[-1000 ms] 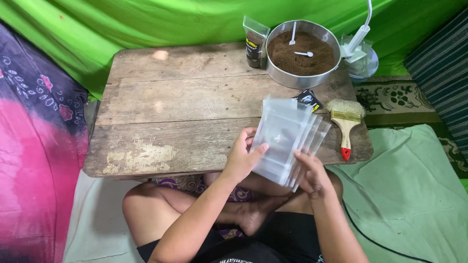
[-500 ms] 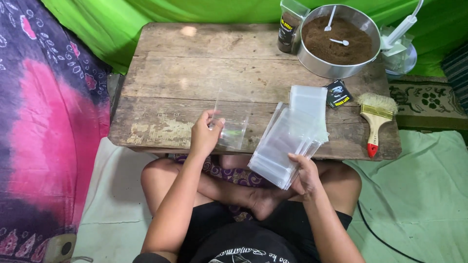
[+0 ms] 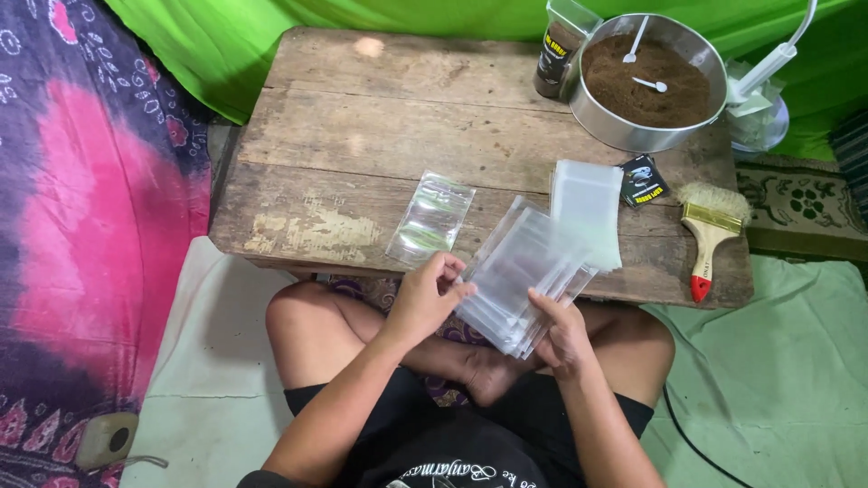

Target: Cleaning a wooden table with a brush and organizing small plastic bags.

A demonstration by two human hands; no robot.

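Over lap: right hand [image 3: 561, 336] grips fanned stack of clear plastic pouches [image 3: 524, 276]; left hand [image 3: 425, 298] pinches its edge. Peeling one off looks underway, calling for thumb separation.

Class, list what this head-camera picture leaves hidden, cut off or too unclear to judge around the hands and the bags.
- Stack of clear bags: how many there are cannot be told; they overlap and are see-through.
- Right hand: its fingertips are hidden under the stack.
- White lamp: its top is cut off by the upper edge.
- Filled pouch: its base is hidden behind the metal pan.
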